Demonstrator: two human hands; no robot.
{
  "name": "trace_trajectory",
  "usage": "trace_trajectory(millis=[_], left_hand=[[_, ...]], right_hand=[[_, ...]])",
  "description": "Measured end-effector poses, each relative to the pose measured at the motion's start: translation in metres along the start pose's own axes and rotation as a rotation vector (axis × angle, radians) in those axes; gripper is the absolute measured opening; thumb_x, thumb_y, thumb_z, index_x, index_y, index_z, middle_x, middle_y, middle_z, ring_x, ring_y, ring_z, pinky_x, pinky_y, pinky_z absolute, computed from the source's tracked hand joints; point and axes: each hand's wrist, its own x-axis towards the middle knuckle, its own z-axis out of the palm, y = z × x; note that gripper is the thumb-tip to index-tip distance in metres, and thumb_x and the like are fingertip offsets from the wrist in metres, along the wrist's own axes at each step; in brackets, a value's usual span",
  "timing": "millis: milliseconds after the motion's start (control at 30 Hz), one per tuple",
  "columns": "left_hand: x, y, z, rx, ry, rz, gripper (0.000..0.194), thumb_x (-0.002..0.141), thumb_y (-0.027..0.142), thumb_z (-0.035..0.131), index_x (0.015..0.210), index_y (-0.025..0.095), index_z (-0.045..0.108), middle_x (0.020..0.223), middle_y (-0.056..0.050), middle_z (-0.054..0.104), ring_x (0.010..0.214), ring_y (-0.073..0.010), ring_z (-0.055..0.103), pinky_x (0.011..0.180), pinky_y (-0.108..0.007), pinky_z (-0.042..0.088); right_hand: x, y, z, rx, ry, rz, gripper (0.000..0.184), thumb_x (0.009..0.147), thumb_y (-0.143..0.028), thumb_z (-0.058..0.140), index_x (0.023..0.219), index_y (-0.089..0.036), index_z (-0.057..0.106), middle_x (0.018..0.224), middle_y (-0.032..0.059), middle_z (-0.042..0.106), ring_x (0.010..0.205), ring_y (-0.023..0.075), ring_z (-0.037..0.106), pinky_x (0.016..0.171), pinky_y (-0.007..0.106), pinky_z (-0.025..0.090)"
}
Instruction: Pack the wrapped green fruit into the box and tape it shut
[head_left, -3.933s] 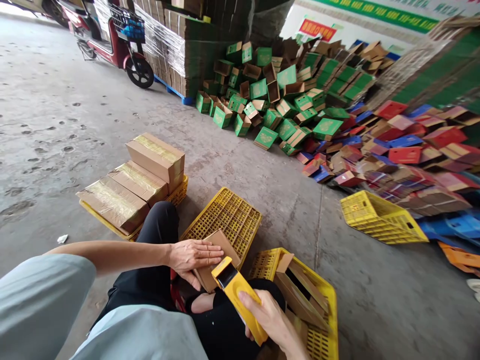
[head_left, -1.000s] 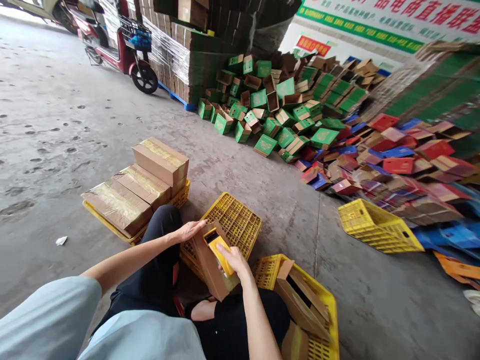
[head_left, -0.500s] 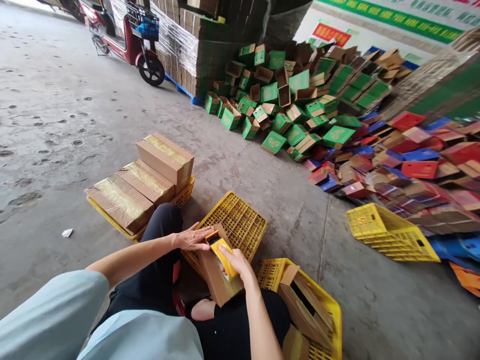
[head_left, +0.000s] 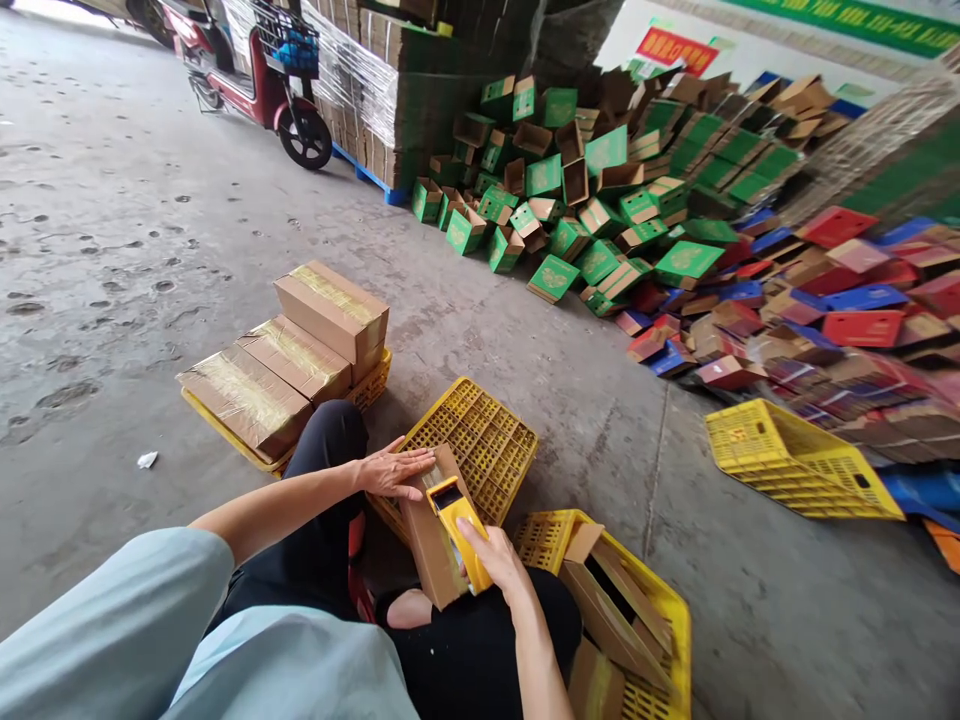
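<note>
A brown cardboard box (head_left: 433, 550) lies tilted across my lap, its far end over an upturned yellow crate. My left hand (head_left: 394, 472) rests with its fingers stretched out along the far left edge of the box. My right hand (head_left: 495, 560) is wrapped round a yellow tape dispenser (head_left: 459, 520), which presses on the top face of the box. The dispenser's dark front end points away from me. Some tape shows on the box; my right fingers partly hide the dispenser's underside.
Taped boxes (head_left: 247, 395) sit on a yellow crate at my left. An upturned yellow crate (head_left: 502, 440) lies ahead. At my right, another crate (head_left: 681, 640) holds open cartons (head_left: 611, 610). Farther off are a tipped crate (head_left: 795, 460), piled green cartons (head_left: 555, 278) and a red scooter (head_left: 255, 80).
My right hand has drawn the tape dispenser a little way along the box, nearer to me and to the right. My left hand stays flat near the box's far end.
</note>
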Motion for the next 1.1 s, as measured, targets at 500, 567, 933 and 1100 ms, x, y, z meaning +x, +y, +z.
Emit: trace_trajectory(millis=[500,567,933,1100], left_hand=[[0.015,0.002,0.037,0.115,-0.033,0.240,0.108,0.092,0.081,0.049,0.168,0.012,0.018,0.172,-0.022,0.016,0.160,-0.0381,0.020,0.131,-0.052,0.014],[0.015,-0.001,0.038,0.103,-0.030,0.240,0.108,0.091,0.081,0.049,0.168,0.012,0.019,0.172,-0.022,0.018,0.160,-0.0375,0.020,0.131,-0.051,0.014],[0.017,0.013,0.036,0.124,-0.080,0.214,0.113,0.089,0.083,0.050,0.168,0.008,0.018,0.173,-0.023,0.012,0.161,-0.0395,0.016,0.131,-0.053,0.008],[0.020,0.030,0.049,0.134,-0.122,0.287,0.109,0.093,0.080,0.046,0.169,0.012,0.010,0.174,-0.017,0.012,0.162,-0.0345,0.013,0.132,-0.050,0.007]], right_hand=[[0.000,0.001,0.005,0.021,-0.001,0.045,0.045,0.094,-0.060,0.055,0.077,-0.019,0.064,0.053,0.0074,0.068,0.049,0.0217,0.067,0.055,0.034,0.058],[-0.006,0.006,0.004,0.011,-0.007,0.069,0.045,0.093,-0.061,0.056,0.079,-0.019,0.065,0.055,0.0080,0.069,0.050,0.0227,0.068,0.056,0.034,0.058],[-0.028,0.026,-0.001,0.025,0.026,0.050,0.053,0.092,-0.069,0.054,0.083,-0.018,0.064,0.057,0.0078,0.071,0.050,0.0205,0.069,0.052,0.028,0.056],[-0.024,0.031,-0.002,0.015,0.013,0.037,0.053,0.094,-0.068,0.053,0.080,-0.019,0.064,0.060,0.0105,0.072,0.050,0.0208,0.070,0.052,0.029,0.056]])
